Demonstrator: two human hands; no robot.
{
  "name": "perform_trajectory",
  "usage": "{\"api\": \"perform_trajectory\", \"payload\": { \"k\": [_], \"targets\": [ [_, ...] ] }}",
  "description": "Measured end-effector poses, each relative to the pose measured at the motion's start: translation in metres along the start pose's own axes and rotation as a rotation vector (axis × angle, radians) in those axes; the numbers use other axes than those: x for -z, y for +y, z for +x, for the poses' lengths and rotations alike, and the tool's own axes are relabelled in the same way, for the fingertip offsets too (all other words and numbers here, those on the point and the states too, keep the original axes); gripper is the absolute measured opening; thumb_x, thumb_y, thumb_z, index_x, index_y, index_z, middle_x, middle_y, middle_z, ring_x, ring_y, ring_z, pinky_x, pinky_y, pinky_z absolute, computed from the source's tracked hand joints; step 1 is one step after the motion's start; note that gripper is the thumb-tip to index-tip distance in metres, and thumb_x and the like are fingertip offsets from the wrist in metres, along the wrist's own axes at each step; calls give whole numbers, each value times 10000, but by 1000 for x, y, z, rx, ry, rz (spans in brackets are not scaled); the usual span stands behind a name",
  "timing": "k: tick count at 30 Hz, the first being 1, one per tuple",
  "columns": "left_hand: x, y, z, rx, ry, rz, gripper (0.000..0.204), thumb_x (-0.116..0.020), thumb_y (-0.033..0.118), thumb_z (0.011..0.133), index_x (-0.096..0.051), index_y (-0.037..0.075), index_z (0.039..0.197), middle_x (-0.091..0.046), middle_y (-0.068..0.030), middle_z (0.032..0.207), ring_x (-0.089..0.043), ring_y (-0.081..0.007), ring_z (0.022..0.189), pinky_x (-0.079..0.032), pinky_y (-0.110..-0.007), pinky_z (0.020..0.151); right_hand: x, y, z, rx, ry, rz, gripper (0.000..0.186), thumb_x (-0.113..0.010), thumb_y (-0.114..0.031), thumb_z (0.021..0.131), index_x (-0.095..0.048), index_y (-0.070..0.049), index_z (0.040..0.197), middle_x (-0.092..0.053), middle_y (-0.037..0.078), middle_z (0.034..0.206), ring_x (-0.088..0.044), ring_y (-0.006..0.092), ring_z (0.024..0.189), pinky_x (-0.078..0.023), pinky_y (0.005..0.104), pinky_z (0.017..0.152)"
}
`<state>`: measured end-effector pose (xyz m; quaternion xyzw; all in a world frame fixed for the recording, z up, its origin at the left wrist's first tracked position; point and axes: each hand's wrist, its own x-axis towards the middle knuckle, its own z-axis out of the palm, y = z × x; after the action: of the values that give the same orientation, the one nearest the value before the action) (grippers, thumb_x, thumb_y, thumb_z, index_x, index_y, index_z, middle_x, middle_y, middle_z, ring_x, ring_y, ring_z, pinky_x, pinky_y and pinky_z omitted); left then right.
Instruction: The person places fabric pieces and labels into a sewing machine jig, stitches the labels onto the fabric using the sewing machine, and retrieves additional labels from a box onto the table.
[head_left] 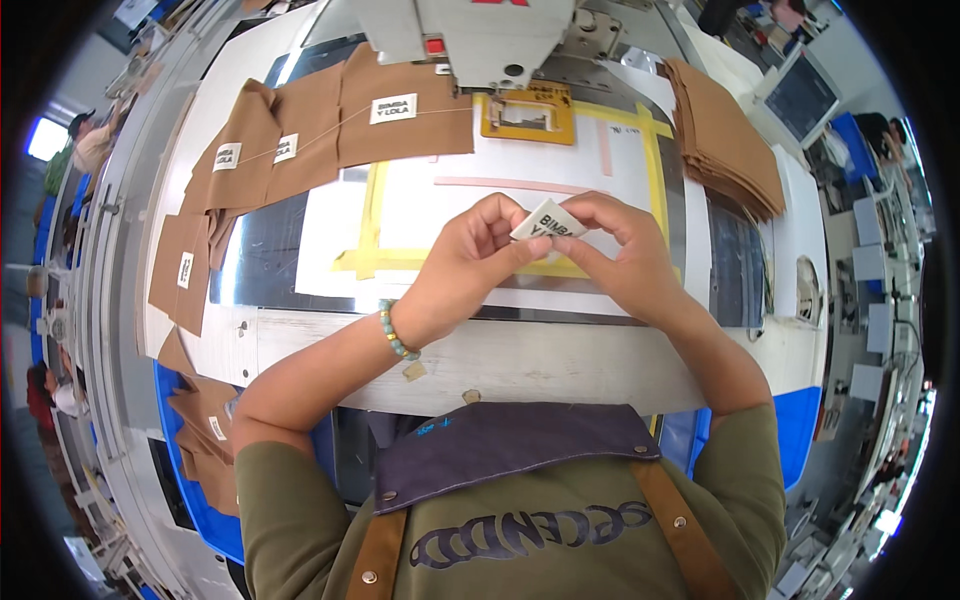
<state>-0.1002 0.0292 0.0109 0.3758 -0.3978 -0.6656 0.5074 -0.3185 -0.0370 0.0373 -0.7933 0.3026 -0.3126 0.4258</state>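
Observation:
Between both hands, above a white sheet (400, 210) edged with yellow tape, is a small white printed fabric label (548, 215). My left hand (473, 257) pinches its lower left side, with curled fingers and thumb. My right hand (621, 258) holds its right side between thumb and bent fingers. Beyond them, the white sewing machine head (465, 32) stands over a yellow frame (525, 130). Brown fabric pieces bearing similar labels (370, 145) lie in an overlapping row at the left, linked by thread.
A pile of brown fabric pieces (725, 150) lies at right. Blue bins (800, 440) flank the worktable (560, 370), the left one holding brown pieces (200, 440). A monitor (795, 95) stands at far right. Other people (95, 145) are at benches along both sides.

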Motion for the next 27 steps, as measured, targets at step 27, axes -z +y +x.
{"api": "perform_trajectory", "payload": {
  "k": [27],
  "targets": [
    [133, 34, 79, -615, 100, 1992, 205, -721, 208, 981, -709, 41, 1099, -716, -98, 1121, -675, -318, 1051, -565, -439, 909, 87, 33, -2, 92, 195, -609, 444, -807, -163, 947, -698, -59, 1365, -647, 137, 1495, -598, 338, 1387, -467, 432, 1162]
  ]
}}
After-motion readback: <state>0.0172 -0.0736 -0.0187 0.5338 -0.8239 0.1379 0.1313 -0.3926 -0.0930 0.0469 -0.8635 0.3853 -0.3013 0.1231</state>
